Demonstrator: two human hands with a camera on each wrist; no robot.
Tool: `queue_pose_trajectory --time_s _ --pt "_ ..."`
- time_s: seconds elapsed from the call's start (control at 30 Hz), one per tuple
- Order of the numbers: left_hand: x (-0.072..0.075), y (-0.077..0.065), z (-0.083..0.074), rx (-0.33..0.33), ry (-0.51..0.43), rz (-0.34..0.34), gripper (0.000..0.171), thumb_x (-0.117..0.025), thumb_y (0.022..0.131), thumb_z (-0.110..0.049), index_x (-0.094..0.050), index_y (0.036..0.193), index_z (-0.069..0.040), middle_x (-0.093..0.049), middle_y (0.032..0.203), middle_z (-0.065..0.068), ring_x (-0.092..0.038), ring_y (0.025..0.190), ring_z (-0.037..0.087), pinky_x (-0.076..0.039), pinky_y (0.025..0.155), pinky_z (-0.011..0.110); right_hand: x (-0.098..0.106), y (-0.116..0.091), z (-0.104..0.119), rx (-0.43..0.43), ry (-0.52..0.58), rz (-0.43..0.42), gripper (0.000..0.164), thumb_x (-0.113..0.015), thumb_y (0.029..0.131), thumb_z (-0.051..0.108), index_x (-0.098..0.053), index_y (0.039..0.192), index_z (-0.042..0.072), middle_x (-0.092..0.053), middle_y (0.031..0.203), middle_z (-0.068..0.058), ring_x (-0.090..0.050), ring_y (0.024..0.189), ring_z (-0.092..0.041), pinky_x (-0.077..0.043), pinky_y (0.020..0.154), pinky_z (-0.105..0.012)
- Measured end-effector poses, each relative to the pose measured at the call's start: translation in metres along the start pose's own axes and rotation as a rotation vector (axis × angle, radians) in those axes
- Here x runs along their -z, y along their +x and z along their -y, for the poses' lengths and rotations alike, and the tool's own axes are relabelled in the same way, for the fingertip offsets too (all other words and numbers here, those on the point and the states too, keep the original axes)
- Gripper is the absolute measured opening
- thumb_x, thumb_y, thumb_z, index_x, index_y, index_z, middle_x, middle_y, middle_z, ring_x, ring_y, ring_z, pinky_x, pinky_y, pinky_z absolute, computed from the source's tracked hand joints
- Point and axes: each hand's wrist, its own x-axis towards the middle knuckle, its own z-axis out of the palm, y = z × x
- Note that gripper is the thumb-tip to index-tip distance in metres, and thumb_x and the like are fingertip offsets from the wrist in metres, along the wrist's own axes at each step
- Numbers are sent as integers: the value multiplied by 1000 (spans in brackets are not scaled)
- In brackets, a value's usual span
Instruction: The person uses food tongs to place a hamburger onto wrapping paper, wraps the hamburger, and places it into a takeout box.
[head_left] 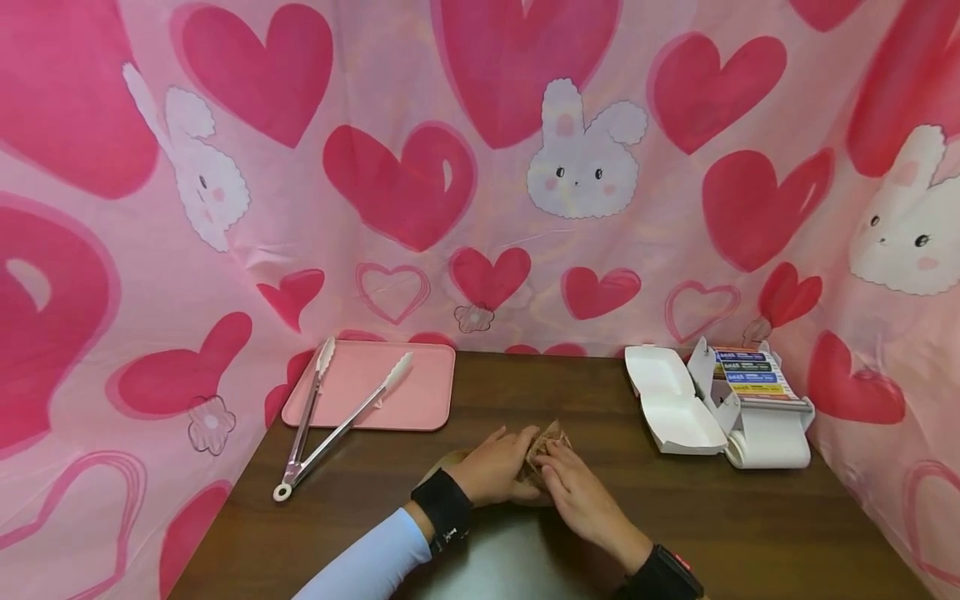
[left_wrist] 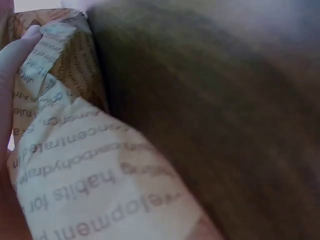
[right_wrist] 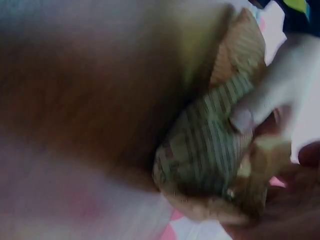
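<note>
Between both hands is a crumpled brown paper wrap (head_left: pixel 550 440) with lines of printed text, folded into a bundle close over the table. Whatever lies inside is hidden. My left hand (head_left: pixel 491 468) holds the bundle from the left side; in the right wrist view its thumb (right_wrist: pixel 243 120) presses on the folded paper. From the right, my right hand (head_left: pixel 585 492) grips the other end with its fingers over the top. The left wrist view shows a long printed flap (left_wrist: pixel 100 175) of the wrap slanting down toward the camera.
A pink tray (head_left: pixel 420 392) stands at the back left, with metal tongs (head_left: pixel 352 421) lying spread across its front edge. At the back right are an open white takeaway box (head_left: pixel 682 421) and a dispenser (head_left: pixel 772 400) with a white roll. A heart-patterned curtain (head_left: pixel 487 208) surrounds the brown table (head_left: pixel 750 517).
</note>
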Motion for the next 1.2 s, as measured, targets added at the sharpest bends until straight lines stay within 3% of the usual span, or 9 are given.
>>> queue_pose_trajectory --time_s 0.13,0.23,0.33,0.43,0.57,0.7,1.03,1.2 --pt "0 -1 2 -46 -25 -30 96 -77 81 -61 -33 152 -13 -64 135 5 -58 127 15 -32 117 53 14 7 -12 82 11 73 30 -49 104 6 -67 127 -3 -53 146 -24 -41 140 -45 -32 111 -63" --pt "2 -3 2 -109 49 -47 84 -72 87 -59 -41 151 -13 -59 142 6 -54 134 16 -32 117 53 23 16 -23 180 -17 89 27 -55 101 2 -70 123 -1 -61 137 -21 -48 133 -45 -39 106 -63" --pt "4 -8 -1 -150 156 -54 75 -63 93 -60 -50 147 -10 -54 148 7 -50 138 16 -32 117 51 25 22 -32 202 -12 86 23 -61 99 5 -72 119 3 -64 131 -16 -53 128 -43 -43 102 -62" --pt "3 -12 -4 -148 215 -26 74 -51 99 -61 -49 149 -6 -50 152 10 -48 140 17 -32 118 48 20 23 -39 194 -14 55 24 -66 97 10 -70 120 4 -62 130 -14 -53 126 -40 -43 102 -60" --pt "2 -16 -7 -119 167 21 70 -36 107 -54 -40 154 -3 -42 158 12 -44 143 22 -32 119 43 10 20 -47 236 -92 -12 34 -69 95 10 -65 126 -2 -59 133 -16 -50 125 -38 -45 101 -57" --pt "-1 -18 -8 -89 159 16 65 -34 108 -49 -39 154 -3 -41 158 13 -45 142 28 -35 117 40 6 19 -49 285 -142 -49 45 -69 92 6 -59 133 -8 -54 143 -21 -46 133 -40 -42 105 -58" --pt "-1 -19 -8 -70 209 31 62 -41 108 -44 -38 155 -4 -38 160 10 -44 143 26 -34 118 37 2 18 -48 133 -208 105 60 -53 97 16 -39 152 -5 -36 159 -22 -35 146 -41 -33 110 -65" --pt "2 -18 -8 -74 185 53 62 -43 108 -44 -38 155 -4 -39 160 10 -41 145 25 -32 119 38 9 16 -49 134 -168 172 62 -50 102 21 -32 156 -3 -31 161 -22 -29 149 -41 -26 114 -66"
